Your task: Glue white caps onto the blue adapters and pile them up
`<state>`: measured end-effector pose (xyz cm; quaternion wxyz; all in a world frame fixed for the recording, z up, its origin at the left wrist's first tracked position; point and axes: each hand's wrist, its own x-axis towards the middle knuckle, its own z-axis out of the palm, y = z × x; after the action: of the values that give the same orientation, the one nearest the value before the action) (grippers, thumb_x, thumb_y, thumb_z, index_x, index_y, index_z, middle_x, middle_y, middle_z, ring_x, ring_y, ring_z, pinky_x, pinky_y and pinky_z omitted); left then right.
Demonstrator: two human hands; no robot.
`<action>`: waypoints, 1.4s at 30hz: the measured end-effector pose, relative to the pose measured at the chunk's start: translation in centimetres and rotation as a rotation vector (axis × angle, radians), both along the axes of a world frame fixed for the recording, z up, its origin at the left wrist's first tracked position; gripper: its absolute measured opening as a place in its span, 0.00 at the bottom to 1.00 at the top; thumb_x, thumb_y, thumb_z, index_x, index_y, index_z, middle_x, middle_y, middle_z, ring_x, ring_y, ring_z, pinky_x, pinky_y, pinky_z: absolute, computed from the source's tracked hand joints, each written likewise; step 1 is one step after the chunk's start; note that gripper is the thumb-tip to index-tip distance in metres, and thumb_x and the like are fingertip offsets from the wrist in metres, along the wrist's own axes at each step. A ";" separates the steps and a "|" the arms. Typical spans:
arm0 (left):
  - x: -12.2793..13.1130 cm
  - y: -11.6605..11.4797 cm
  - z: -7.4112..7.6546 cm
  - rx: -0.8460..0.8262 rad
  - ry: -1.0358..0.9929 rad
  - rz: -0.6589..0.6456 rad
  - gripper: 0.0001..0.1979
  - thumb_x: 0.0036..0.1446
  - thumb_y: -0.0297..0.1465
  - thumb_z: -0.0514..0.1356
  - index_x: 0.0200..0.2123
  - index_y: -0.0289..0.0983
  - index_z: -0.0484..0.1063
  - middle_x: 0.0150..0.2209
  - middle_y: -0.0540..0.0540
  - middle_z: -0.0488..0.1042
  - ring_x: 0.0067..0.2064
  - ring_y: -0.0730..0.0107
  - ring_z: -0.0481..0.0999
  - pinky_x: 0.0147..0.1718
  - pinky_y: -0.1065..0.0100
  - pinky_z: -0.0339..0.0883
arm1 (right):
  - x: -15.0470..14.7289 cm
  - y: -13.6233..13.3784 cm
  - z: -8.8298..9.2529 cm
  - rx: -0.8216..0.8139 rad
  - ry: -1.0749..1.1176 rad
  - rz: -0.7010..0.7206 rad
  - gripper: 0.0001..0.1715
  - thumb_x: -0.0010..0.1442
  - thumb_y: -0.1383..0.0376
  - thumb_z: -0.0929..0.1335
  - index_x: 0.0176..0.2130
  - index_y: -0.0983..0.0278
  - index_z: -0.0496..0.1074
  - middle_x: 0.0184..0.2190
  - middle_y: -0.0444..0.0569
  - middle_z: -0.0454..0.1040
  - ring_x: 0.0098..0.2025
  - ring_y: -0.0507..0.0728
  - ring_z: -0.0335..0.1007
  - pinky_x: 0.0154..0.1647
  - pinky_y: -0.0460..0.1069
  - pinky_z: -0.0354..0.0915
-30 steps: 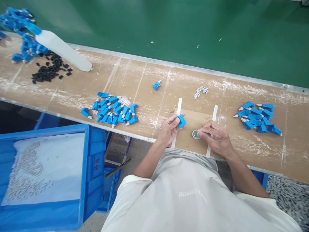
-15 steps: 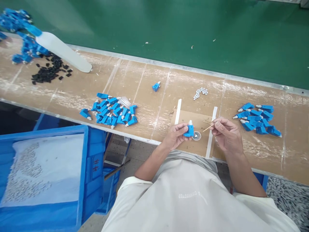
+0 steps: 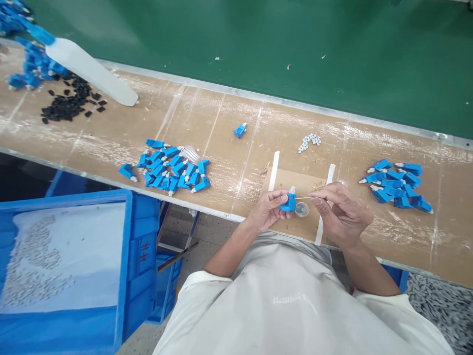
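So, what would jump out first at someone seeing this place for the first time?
Probably the bright blue piece in the left fingers, near the close edge of the bench, with a thin stick in the right fingers pointing at it. Then perhaps the big blue crate at lower left, holding a white sheet scattered with tiny bits, and the broad green surface across the top.
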<state>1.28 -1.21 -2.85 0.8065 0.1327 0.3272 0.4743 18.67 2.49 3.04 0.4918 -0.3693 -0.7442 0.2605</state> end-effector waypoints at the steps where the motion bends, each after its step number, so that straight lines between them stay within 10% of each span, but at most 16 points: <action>1: 0.0 0.0 0.0 -0.002 -0.005 0.001 0.25 0.44 0.45 0.77 0.33 0.31 0.75 0.22 0.52 0.72 0.21 0.78 0.73 0.20 0.77 0.65 | 0.0 0.0 0.0 -0.003 -0.016 -0.006 0.05 0.64 0.65 0.72 0.37 0.56 0.82 0.28 0.46 0.80 0.28 0.56 0.75 0.29 0.52 0.69; 28: -0.1 -0.1 0.0 -0.017 0.001 -0.022 0.26 0.43 0.45 0.77 0.36 0.31 0.78 0.24 0.47 0.76 0.21 0.75 0.74 0.19 0.76 0.63 | -0.1 -0.2 -0.1 0.078 -0.165 0.039 0.10 0.66 0.66 0.69 0.39 0.54 0.81 0.29 0.46 0.81 0.29 0.57 0.75 0.29 0.53 0.69; 35: -0.4 -0.2 -0.2 -0.065 0.011 -0.010 0.20 0.47 0.40 0.74 0.36 0.30 0.79 0.28 0.43 0.78 0.25 0.73 0.75 0.20 0.74 0.65 | 1.4 -0.3 0.6 -0.081 0.049 -0.126 0.06 0.65 0.60 0.72 0.36 0.55 0.81 0.27 0.48 0.79 0.29 0.59 0.75 0.31 0.56 0.70; 42: -0.4 -0.2 0.2 -0.102 -0.026 0.027 0.17 0.45 0.36 0.75 0.34 0.31 0.79 0.29 0.44 0.78 0.26 0.73 0.75 0.21 0.74 0.66 | 3.5 -1.5 -2.1 -0.243 -0.119 0.000 0.08 0.66 0.62 0.71 0.38 0.55 0.83 0.31 0.47 0.79 0.32 0.57 0.74 0.33 0.53 0.69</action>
<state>0.89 -1.37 -2.61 0.8100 0.0809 0.3421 0.4694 22.21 0.96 0.95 0.3985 -0.4411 -0.7350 0.3264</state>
